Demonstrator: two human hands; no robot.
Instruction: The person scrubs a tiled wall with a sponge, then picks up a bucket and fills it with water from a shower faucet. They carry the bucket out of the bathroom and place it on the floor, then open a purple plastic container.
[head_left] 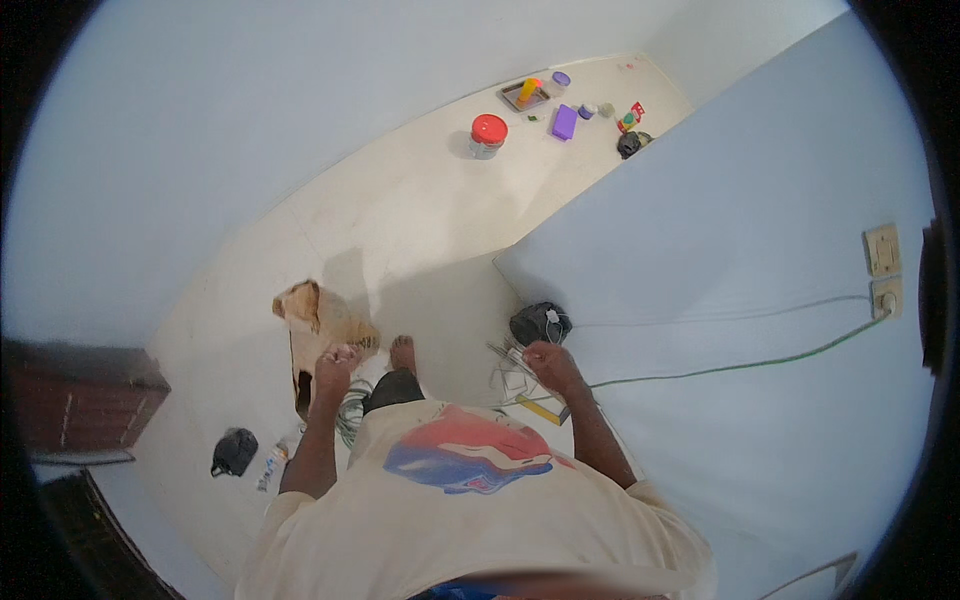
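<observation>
My left hand [338,362] is raised with its fingers curled closed. Below it on the floor lies a torn brown paper sack [335,318], partly covered by the hand. My right hand [548,362] makes a loose fist near the wall corner; neither palm can be seen, so anything small inside is hidden. Just beyond the right hand sits a black bag [541,324] with a white plug and cord on it. White pieces [515,383] and a yellow-edged tool [541,410] lie on the floor beside the right hand. A coil of pale green cable [351,412] rests by my left forearm.
A green cable [740,371] runs along the right wall to a socket [886,299]. A red-lidded tub [488,136], a purple box [564,122] and a tray [524,96] stand far off. At left are a dark wooden cabinet [85,400] and a black bag [235,452].
</observation>
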